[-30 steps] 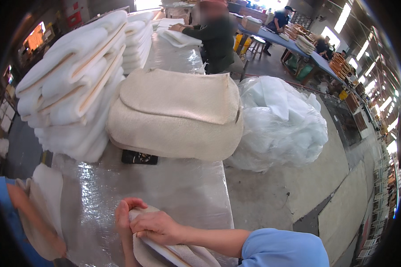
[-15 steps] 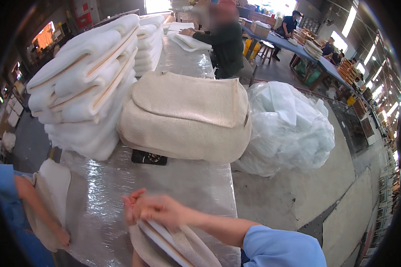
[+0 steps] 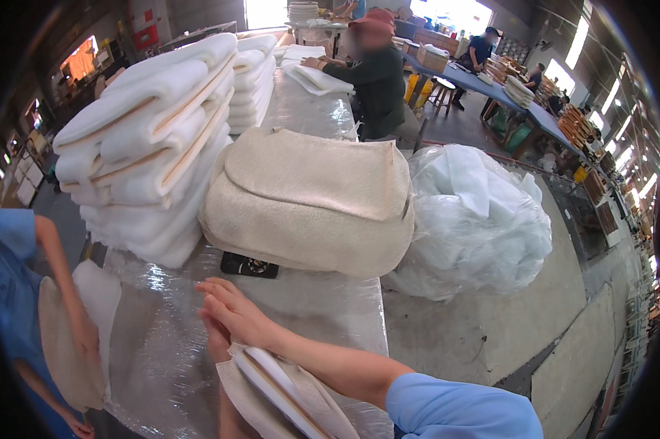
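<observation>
My right hand (image 3: 236, 310), fingers stretched out, lies against my left hand (image 3: 214, 335) above the wrapped tabletop. The left hand's fingers are partly hidden behind the right hand. Just below them, along my left forearm, is a beige fabric cushion cover (image 3: 321, 391). White padding (image 3: 271, 380) with a tan layer shows in its long opening. The cover's near end runs out of view. No object can be made out between my fingers.
A folded beige fabric stack (image 3: 308, 201) stands ahead, with a black flat item (image 3: 249, 265) at its front. White padding piles (image 3: 147, 139) rise at left; a plastic-wrapped bundle (image 3: 484, 219) sits right. A co-worker's hand (image 3: 85, 340) touches another cover (image 3: 63, 351) at left.
My right hand's fingers have straightened and now lie along my left hand. The co-worker at left has shifted, with more of the arms and body showing. The view has tilted up slightly.
</observation>
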Motion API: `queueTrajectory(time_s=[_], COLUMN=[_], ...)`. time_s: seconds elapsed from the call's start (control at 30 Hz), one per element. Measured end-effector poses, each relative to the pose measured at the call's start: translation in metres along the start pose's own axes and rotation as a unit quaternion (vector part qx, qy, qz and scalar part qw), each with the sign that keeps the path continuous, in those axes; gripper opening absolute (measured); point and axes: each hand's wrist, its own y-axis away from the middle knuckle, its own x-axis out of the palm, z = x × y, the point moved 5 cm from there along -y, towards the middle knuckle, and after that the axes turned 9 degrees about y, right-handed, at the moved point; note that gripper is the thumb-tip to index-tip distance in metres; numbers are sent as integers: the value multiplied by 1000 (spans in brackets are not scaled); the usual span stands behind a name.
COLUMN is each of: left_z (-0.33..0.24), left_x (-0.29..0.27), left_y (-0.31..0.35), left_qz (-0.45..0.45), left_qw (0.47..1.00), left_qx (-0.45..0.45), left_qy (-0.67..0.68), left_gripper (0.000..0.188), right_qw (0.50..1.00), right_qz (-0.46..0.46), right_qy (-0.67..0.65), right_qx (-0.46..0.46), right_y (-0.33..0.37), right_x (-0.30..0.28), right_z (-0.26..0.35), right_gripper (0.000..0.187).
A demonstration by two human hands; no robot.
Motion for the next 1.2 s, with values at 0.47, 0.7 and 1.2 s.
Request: queueTrajectory(time_s=[0.47,0.7,1.2], left_z=[-4,4,4], left_x=[1,-7,22], left_y=[16,31,39], left_qz=[17,18,48], left_qw=[999,999,991], left_qx=[-27,-42,-122], left_qy=[-5,14,1], left_gripper=[75,74,69], right_qw=[988,972,950], right_qz=[-41,160,210], right_qy=[124,164,-86], right_qx=[-80,-55,217], right_y=[25,26,-20], right_x=[-9,-2,-45], right_z=[21,30,-4], right_gripper=[84,85,90])
